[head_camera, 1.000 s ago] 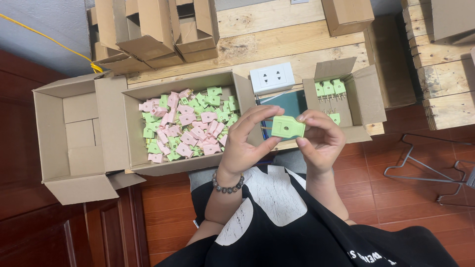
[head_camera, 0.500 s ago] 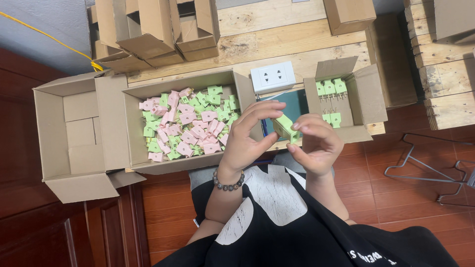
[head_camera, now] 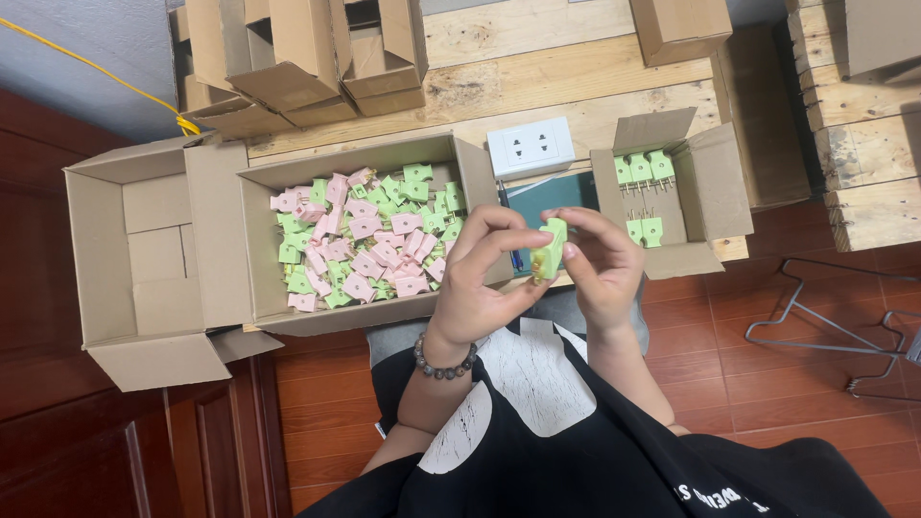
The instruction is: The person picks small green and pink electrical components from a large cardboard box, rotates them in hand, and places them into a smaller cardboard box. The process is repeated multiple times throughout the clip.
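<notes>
Head view, centre of frame: left hand and right hand both pinch one small green plastic piece between closed fingertips, held above the lap, just below a dark green tray. Left of centre, an open carton holds loose pink and green pieces. Right of centre, a smaller carton holds finished pieces stood in rows. In my judgement, a firm fingertip grip with the piece turned squarely to the eye suits this handling.
</notes>
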